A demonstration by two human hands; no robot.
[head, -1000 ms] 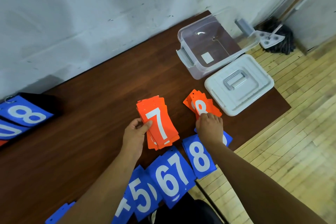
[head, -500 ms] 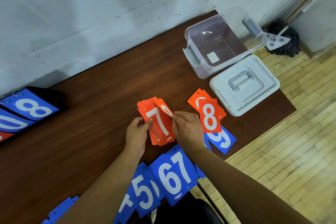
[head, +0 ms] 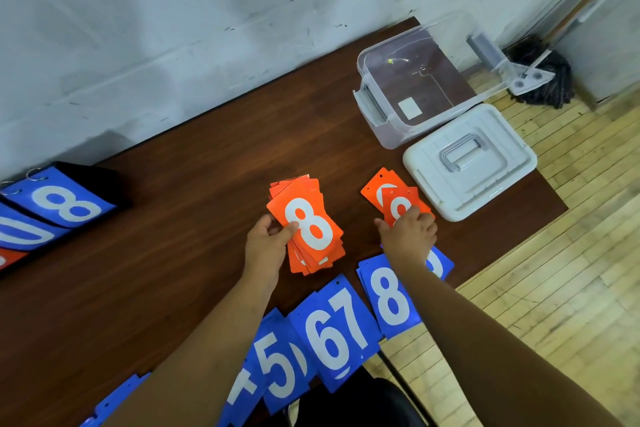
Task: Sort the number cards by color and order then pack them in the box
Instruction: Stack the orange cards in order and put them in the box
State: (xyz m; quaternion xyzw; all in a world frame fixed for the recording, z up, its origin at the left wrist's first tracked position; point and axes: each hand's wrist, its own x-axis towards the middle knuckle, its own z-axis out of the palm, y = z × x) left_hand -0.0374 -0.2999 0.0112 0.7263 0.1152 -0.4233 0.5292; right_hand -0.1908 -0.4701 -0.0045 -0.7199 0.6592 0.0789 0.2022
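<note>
My left hand [head: 268, 241] grips a stack of orange number cards [head: 308, 229] above the brown table [head: 173, 218], an 8 on top. My right hand [head: 408, 236] rests its fingers on a small pile of orange cards [head: 389, 194] lying near the white lid; its fingertips curl over the top card's lower edge. Blue number cards [head: 332, 333] showing 4, 5, 6, 7 lie in a row along the table's near edge, with a blue 8 [head: 388, 298] and one more blue card [head: 438, 263] partly under my right forearm. The clear plastic box [head: 377, 107] stands open at the far right corner.
The box's white lid [head: 467, 163] with a handle lies flat next to the box. A flip scoreboard [head: 59, 204] with blue 8 and 0 cards sits at the table's left edge. A mop [head: 543, 80] leans on the wooden floor beyond the table.
An orange 8 card went onto the stack in my left hand, covering the 7. My right hand moved back right to the small orange pile.
</note>
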